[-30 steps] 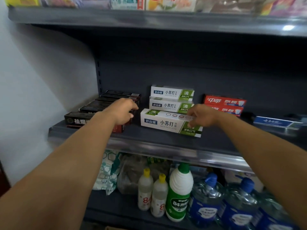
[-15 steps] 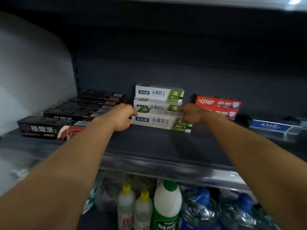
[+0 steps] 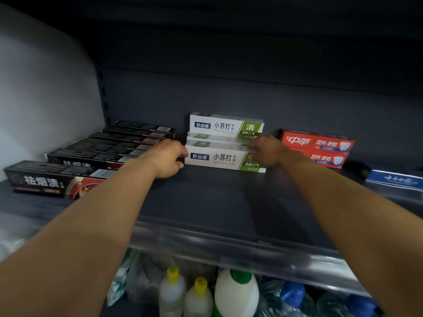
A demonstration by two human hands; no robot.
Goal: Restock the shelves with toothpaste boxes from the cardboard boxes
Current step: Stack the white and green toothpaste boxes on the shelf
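Toothpaste box point(image 3: 223, 158) — ends behind hands

Two bare hands reach in, the left hand point(image 3: 168, 157) and the right hand point(image 3: 266, 152). Between their fingers sit three white-and-green cardboard toothpaste boxes point(image 3: 220, 157), one in front, one behind it and one raised at the back. Left of the left fingers lie seven long black cardboard toothpaste boxes point(image 3: 57, 179) in a row. Right of the right fingers are two red cardboard toothpaste boxes point(image 3: 318, 143), stacked, and further right one blue box point(image 3: 398, 179). Below the fingers, under the shelf, stand two small yellow-capped white plastic bottles point(image 3: 198, 298), one larger green-capped white bottle point(image 3: 237, 294) and at least two blue-capped clear water jugs point(image 3: 293, 300).
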